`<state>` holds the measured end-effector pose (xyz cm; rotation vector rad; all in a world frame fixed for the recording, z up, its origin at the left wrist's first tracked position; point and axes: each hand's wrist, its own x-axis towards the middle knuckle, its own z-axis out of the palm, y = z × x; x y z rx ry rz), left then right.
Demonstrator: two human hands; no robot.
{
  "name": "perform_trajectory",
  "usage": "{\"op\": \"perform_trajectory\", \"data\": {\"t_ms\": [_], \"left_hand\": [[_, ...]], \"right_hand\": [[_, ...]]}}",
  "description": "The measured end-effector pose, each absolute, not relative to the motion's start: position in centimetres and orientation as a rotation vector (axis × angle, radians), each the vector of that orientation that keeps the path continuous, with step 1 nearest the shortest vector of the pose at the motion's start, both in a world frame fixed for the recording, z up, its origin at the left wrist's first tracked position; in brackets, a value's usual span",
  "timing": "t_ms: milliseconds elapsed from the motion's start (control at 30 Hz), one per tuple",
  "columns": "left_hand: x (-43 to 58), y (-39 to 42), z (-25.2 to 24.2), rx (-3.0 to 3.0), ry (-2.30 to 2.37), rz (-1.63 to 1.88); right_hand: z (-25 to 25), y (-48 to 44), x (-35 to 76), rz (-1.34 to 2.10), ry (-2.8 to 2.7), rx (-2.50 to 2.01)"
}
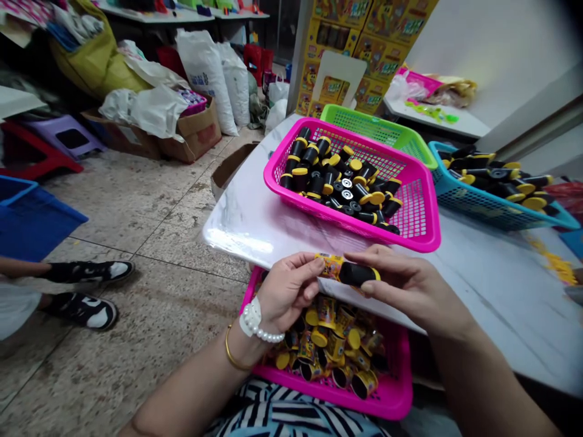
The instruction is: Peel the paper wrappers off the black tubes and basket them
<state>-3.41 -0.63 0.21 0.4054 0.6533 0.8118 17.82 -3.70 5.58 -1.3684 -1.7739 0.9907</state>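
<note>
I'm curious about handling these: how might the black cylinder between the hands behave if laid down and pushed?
The black cylinder would probably roll, given its rounded sides. It looks straight and undented, so likely stiff. Its smooth surface may feel slightly slippery.

A single head-worn camera looks forward and down, with the left hand point(291, 288) and right hand point(410, 285) near, the table point(492, 285) beyond, and floor point(177, 261) at left.

And there you are, forearms point(186, 394) bare, pearly white beaded bracelet point(268, 335) and slim gold bangle point(230, 358) circling your left wrist point(246, 344), blue, black and white geometric-striped clothing point(291, 411) below!
</note>
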Motion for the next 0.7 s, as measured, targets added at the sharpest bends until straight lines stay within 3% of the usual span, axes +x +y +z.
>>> {"op": "perform_trajectory", "data": {"t_ms": [433, 700], "left_hand": [[-2.9, -2.0, 0.1, 0.617, 0.802, 0.898], [-3.9, -1.5, -0.8, 0.541, 0.679, 0.696]], "right_hand": [[5.7, -4.5, 16.4, 0.399, -2.07, -1.448], [5.6, -5.2, 16.5, 0.495, -2.144, -1.382]]}}
